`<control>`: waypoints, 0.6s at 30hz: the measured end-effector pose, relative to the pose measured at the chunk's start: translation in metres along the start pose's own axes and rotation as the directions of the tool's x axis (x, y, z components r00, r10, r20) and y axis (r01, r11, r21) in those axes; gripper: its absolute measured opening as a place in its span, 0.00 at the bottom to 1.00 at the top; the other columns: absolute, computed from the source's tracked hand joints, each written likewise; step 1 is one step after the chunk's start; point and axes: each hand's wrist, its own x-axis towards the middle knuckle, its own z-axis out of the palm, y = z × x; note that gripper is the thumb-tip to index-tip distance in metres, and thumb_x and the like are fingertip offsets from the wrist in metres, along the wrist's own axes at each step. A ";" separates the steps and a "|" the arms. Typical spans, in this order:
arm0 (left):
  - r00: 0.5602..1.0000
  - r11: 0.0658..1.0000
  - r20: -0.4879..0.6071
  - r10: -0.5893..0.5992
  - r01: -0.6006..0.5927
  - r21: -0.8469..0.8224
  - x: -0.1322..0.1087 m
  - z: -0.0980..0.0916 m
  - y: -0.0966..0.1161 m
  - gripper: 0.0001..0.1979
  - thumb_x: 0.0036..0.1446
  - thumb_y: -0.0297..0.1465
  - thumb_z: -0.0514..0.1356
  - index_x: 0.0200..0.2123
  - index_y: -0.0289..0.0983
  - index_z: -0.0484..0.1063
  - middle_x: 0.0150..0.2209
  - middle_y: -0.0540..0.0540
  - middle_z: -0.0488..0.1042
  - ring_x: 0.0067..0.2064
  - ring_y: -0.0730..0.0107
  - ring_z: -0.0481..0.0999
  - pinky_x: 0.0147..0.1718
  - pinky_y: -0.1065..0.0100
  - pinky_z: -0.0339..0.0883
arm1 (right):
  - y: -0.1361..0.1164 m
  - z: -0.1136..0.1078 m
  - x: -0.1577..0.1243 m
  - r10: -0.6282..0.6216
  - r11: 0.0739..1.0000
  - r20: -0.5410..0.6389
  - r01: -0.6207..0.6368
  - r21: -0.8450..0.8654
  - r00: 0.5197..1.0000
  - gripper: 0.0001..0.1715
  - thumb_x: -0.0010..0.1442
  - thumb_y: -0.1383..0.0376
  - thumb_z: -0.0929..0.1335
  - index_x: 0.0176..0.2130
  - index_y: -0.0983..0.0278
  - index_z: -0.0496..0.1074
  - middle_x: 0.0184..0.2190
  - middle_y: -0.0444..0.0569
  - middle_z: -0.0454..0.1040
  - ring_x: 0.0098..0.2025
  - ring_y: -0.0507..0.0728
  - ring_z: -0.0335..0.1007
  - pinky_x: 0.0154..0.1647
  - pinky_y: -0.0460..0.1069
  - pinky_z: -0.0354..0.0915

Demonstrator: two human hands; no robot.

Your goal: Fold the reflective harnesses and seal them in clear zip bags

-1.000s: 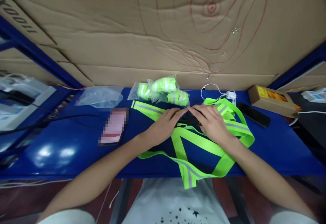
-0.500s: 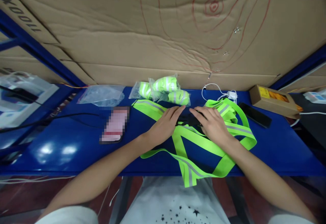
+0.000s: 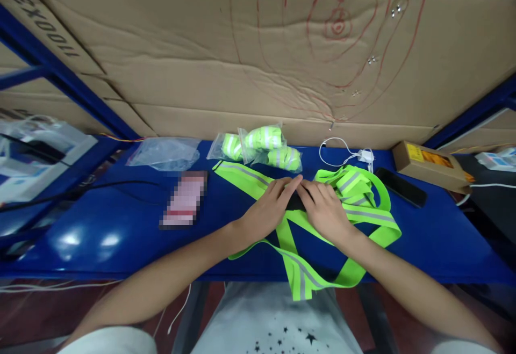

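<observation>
A neon yellow-green reflective vest, made of straps with grey stripes, lies loosely spread on the blue table. At its middle is a black part, mostly covered by my fingers. My left hand closes on this part from the left, and my right hand from the right. Their fingertips nearly meet above it. Beyond my right hand, a bunched section of strap is heaped up. The undersides of both hands are hidden.
Behind the vest lie several clear bags of rolled reflective straps. A clear plastic bag and a pixelated phone are on the left. To the right are a black phone, a white charger and a cardboard box. Cardboard walls the back.
My hands have come closer together over the black part, covering more of it. The whole view has shifted slightly, with the table's contents appearing a little lower.
</observation>
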 end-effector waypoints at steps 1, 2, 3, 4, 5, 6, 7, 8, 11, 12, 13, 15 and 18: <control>1.000 0.999 0.002 0.002 -0.002 -0.039 0.000 -0.001 0.001 0.44 0.60 0.15 0.47 0.75 0.43 0.38 0.64 0.34 0.62 0.67 0.51 0.63 0.66 0.43 0.60 | -0.001 -0.001 0.001 0.004 1.000 0.003 -0.004 0.012 1.000 0.30 0.65 0.77 0.61 0.66 0.74 0.62 0.54 0.64 0.73 0.52 0.67 0.67 0.50 0.59 0.63; 1.000 0.996 0.004 0.009 -0.009 -0.093 0.000 -0.004 0.001 0.43 0.61 0.16 0.50 0.75 0.44 0.36 0.65 0.34 0.61 0.68 0.50 0.62 0.66 0.43 0.59 | -0.001 -0.002 0.001 0.011 1.000 0.002 -0.011 0.029 1.000 0.33 0.64 0.77 0.61 0.67 0.74 0.60 0.54 0.64 0.73 0.52 0.67 0.67 0.50 0.59 0.63; 1.000 0.987 0.011 0.023 -0.021 -0.160 0.001 -0.007 0.001 0.44 0.63 0.20 0.54 0.75 0.44 0.35 0.67 0.33 0.58 0.70 0.49 0.60 0.67 0.43 0.58 | -0.001 -0.003 0.002 0.022 0.998 -0.003 -0.022 0.051 1.000 0.35 0.63 0.77 0.61 0.68 0.74 0.57 0.54 0.63 0.73 0.52 0.67 0.67 0.50 0.59 0.62; 0.999 0.971 0.021 0.040 -0.034 -0.237 0.002 -0.012 0.001 0.46 0.63 0.25 0.59 0.75 0.44 0.34 0.70 0.32 0.55 0.71 0.47 0.57 0.68 0.43 0.56 | 0.001 -0.006 0.002 0.037 0.996 -0.011 -0.036 0.078 0.999 0.38 0.62 0.78 0.62 0.70 0.73 0.54 0.54 0.63 0.73 0.53 0.67 0.68 0.51 0.59 0.61; 0.998 0.948 0.029 0.052 -0.040 -0.316 0.003 -0.017 0.001 0.51 0.61 0.31 0.65 0.75 0.44 0.33 0.72 0.32 0.52 0.72 0.44 0.54 0.69 0.43 0.54 | 0.002 -0.008 0.002 0.059 0.992 -0.024 -0.056 0.114 0.998 0.41 0.60 0.78 0.62 0.71 0.72 0.51 0.54 0.62 0.74 0.54 0.67 0.68 0.52 0.60 0.59; 0.998 0.920 0.030 0.055 -0.039 -0.390 0.004 -0.022 0.000 0.56 0.57 0.36 0.70 0.75 0.45 0.33 0.73 0.32 0.49 0.73 0.42 0.52 0.70 0.43 0.52 | 0.004 -0.012 0.001 0.085 0.984 -0.041 -0.078 0.160 0.996 0.44 0.59 0.78 0.62 0.71 0.71 0.49 0.54 0.61 0.74 0.54 0.67 0.69 0.54 0.61 0.58; 0.999 0.891 0.026 0.047 -0.030 -0.454 0.006 -0.027 -0.001 0.61 0.52 0.39 0.74 0.75 0.46 0.34 0.74 0.32 0.48 0.74 0.41 0.50 0.70 0.43 0.51 | 0.006 -0.015 0.001 0.116 0.972 -0.062 -0.101 0.214 0.991 0.46 0.57 0.78 0.63 0.71 0.69 0.48 0.54 0.60 0.74 0.55 0.67 0.69 0.56 0.62 0.55; 0.999 0.862 0.021 0.028 -0.014 -0.507 0.007 -0.031 -0.002 0.64 0.47 0.40 0.76 0.75 0.47 0.35 0.74 0.33 0.48 0.74 0.40 0.50 0.71 0.42 0.49 | 0.007 -0.018 0.000 0.147 0.955 -0.086 -0.119 0.271 0.985 0.48 0.55 0.78 0.63 0.71 0.67 0.48 0.55 0.59 0.75 0.55 0.66 0.70 0.58 0.63 0.53; 0.997 0.759 0.043 -0.060 0.073 -0.646 0.008 -0.037 -0.005 0.64 0.41 0.39 0.79 0.74 0.47 0.44 0.72 0.33 0.56 0.72 0.40 0.57 0.69 0.44 0.52 | 0.011 -0.024 -0.001 0.203 0.901 -0.154 -0.123 0.416 0.967 0.49 0.53 0.78 0.63 0.70 0.62 0.49 0.55 0.56 0.75 0.55 0.66 0.71 0.62 0.65 0.50; 0.993 0.706 0.091 -0.081 0.122 -0.697 0.008 -0.037 -0.006 0.62 0.40 0.38 0.79 0.73 0.46 0.49 0.70 0.33 0.60 0.70 0.41 0.61 0.68 0.46 0.55 | 0.012 -0.025 -0.001 0.199 0.888 -0.167 -0.106 0.447 0.966 0.49 0.53 0.77 0.63 0.70 0.62 0.49 0.55 0.55 0.75 0.55 0.65 0.71 0.63 0.65 0.50; 0.983 0.644 0.157 -0.095 0.180 -0.743 0.008 -0.037 -0.007 0.59 0.39 0.38 0.80 0.72 0.44 0.55 0.67 0.34 0.65 0.68 0.42 0.65 0.66 0.47 0.58 | 0.013 -0.025 -0.001 0.182 0.878 -0.175 -0.080 0.472 0.968 0.48 0.54 0.77 0.63 0.70 0.61 0.49 0.55 0.55 0.74 0.55 0.65 0.71 0.64 0.66 0.49; 0.948 0.525 0.301 -0.099 0.307 -0.794 0.007 -0.036 -0.008 0.54 0.36 0.39 0.80 0.67 0.41 0.64 0.62 0.35 0.72 0.64 0.44 0.71 0.63 0.50 0.62 | 0.016 -0.023 -0.002 0.130 0.858 -0.177 -0.022 0.512 0.976 0.48 0.55 0.76 0.63 0.71 0.60 0.49 0.56 0.55 0.74 0.57 0.65 0.70 0.68 0.67 0.47; 0.909 0.479 0.395 -0.135 0.409 -0.777 0.008 -0.038 -0.002 0.43 0.36 0.39 0.80 0.57 0.37 0.74 0.52 0.39 0.79 0.56 0.48 0.76 0.57 0.54 0.68 | 0.019 -0.023 -0.002 0.070 0.817 -0.163 0.038 0.576 0.984 0.46 0.59 0.75 0.64 0.72 0.59 0.47 0.58 0.56 0.71 0.61 0.66 0.66 0.70 0.68 0.50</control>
